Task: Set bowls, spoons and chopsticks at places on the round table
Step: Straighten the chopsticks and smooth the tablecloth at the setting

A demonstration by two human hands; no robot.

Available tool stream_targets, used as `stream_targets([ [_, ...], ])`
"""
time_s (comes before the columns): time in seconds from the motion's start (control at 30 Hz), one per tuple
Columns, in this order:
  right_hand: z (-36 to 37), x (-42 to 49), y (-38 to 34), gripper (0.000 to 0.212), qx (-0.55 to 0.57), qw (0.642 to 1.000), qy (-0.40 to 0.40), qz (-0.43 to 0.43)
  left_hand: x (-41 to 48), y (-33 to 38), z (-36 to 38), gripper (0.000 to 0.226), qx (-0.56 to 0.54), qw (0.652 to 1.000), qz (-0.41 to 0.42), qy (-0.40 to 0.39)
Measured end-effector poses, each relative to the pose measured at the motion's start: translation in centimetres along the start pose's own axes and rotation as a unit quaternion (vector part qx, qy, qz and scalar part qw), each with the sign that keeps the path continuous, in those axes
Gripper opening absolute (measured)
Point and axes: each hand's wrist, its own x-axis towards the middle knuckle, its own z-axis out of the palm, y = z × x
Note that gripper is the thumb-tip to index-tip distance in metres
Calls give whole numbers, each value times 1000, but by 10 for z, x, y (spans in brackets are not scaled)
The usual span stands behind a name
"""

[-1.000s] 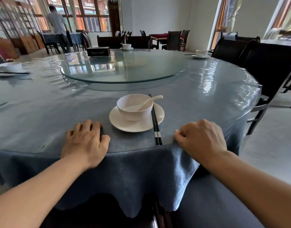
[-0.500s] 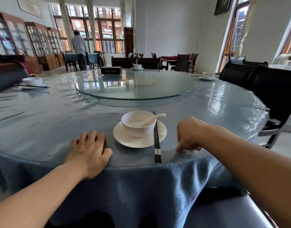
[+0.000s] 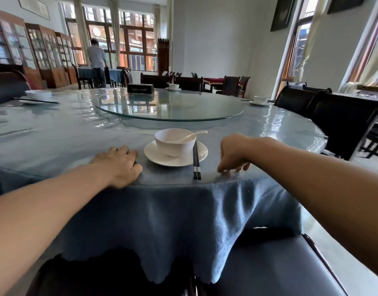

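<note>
Tugging the tablecloth [image 3: 179, 214] at this edge would likely drag the saucer [image 3: 156, 155] toward the drop and roll the chopsticks [image 3: 197, 167] off, since the right hand [image 3: 232, 154], just right of the chopsticks, had fingers curled down onto the cloth; whether they pinched it could not be told. The left hand [image 3: 119, 165] lay flat, fingers relaxed, just left of the saucer. Between the hands, the bowl [image 3: 175, 144] sat on the saucer and held only a spoon [image 3: 194, 135].
</note>
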Motion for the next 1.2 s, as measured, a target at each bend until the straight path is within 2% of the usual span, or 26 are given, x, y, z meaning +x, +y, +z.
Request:
stream_targets([
  [0.1, 16, 2, 5, 28, -36, 991, 131, -19, 10, -5, -16, 19, -35, 999, -6, -5],
  [0.2, 51, 9, 7, 20, 28, 979, 197, -30, 16, 4, -29, 19, -98, 994, -46, 23],
  [0.27, 73, 13, 6, 26, 65, 977, 200, -21, 16, 20, -33, 21, -154, 978, -58, 127],
  [0.37, 84, 20, 8, 29, 115, 974, 193, 12, 19, 49, -47, 21, -188, 933, -56, 301],
  [0.43, 85, 24, 10, 29, 104, 979, 173, 12, 27, 61, -61, 22, -203, 917, -17, 342],
  [0.57, 83, 26, 11, 28, 97, 986, 136, 12, 47, 90, -79, 20, -281, 911, 100, 284],
  [0.7, 83, 26, 10, 30, 88, 987, 137, 7, 60, 122, -74, 23, -263, 936, 155, 174],
  [0.8, 84, 27, 11, 30, 84, 987, 138, 3, 71, 131, -66, 23, -229, 958, 141, 103],
  [0.97, 84, 27, 13, 33, 85, 988, 130, -5, 80, 136, -65, 33, -244, 959, 86, 115],
  [1.1, 83, 28, 14, 33, 83, 989, 125, -9, 84, 139, -68, 27, -244, 963, 51, 105],
  [1.2, 83, 28, 15, 32, 79, 989, 126, -9, 81, 141, -67, 23, -285, 953, 49, 89],
])
